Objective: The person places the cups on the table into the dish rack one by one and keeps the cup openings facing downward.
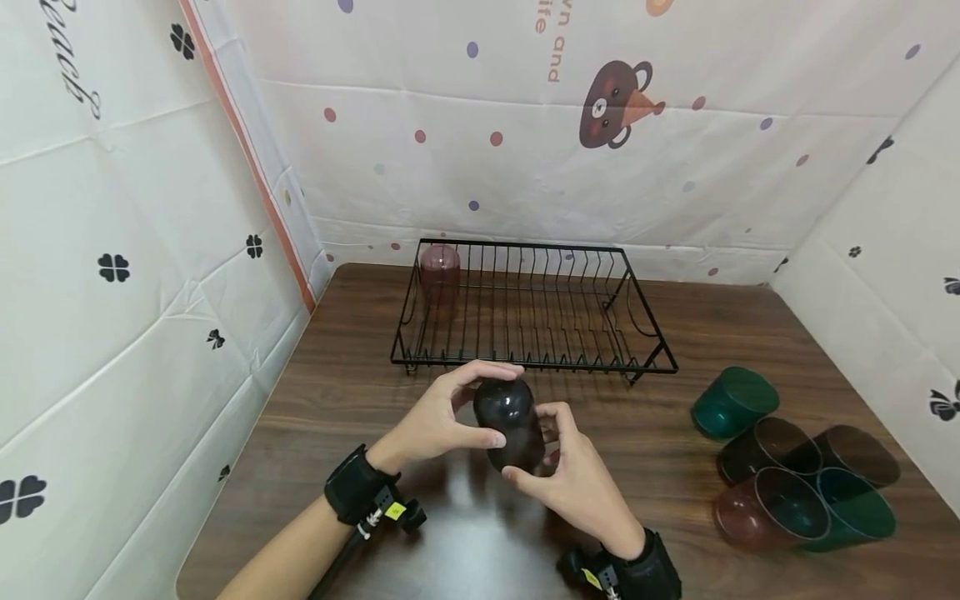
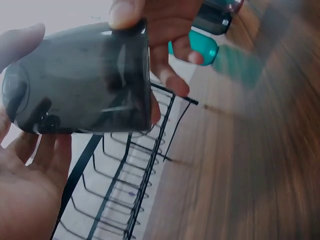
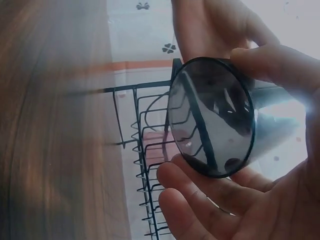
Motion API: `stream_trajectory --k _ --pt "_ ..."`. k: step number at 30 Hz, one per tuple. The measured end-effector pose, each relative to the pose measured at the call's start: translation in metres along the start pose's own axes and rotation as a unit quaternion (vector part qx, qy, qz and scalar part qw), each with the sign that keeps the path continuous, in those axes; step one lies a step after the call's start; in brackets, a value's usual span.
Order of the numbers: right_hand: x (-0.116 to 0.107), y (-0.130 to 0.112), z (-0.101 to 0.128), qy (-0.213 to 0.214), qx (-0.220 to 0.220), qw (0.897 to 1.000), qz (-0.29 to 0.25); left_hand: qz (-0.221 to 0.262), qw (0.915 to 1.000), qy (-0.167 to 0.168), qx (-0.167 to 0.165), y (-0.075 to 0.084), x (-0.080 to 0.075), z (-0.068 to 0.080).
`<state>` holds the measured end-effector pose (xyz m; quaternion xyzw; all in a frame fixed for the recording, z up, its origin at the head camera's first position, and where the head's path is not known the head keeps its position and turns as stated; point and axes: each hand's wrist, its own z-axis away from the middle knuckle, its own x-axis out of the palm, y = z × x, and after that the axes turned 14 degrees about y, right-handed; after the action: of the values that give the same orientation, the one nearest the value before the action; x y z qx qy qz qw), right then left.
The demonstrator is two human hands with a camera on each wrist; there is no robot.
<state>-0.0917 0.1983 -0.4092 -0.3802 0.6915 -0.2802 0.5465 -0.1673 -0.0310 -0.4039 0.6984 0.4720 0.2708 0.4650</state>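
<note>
A: We hold the dark cup in the air just before the rack, above the desk.

B: Yes, our left hand curls round its base, our right hand pinches its rim, keeping it steady between both.

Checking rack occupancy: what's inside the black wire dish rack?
One reddish translucent cup stands upside down in the far left corner of the dish rack. The other slots look bare. The dark cup held by both hands covers a bit of the near rail.
</note>
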Motion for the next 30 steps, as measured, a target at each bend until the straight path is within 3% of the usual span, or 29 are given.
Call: stream_trajectory --k 5,13,21,30 --pt "0.000 0.002 0.000 0.005 0.013 1.000 -0.009 0.006 0.9998 0.001 -0.020 -0.001 0.010 -0.003" --pt "0.001 0.004 -0.001 0.001 0.026 1.000 -0.009 -0.066 0.9958 -0.005 -0.063 -0.001 0.012 -0.002" --pt "0.001 0.005 -0.002 0.004 0.009 1.000 -0.008 -0.079 0.9951 -0.015 -0.058 0.004 0.011 -0.003" --pt "0.002 0.006 -0.001 -0.006 0.026 1.000 -0.009 -0.116 0.9928 -0.023 -0.018 0.005 0.014 -0.001"
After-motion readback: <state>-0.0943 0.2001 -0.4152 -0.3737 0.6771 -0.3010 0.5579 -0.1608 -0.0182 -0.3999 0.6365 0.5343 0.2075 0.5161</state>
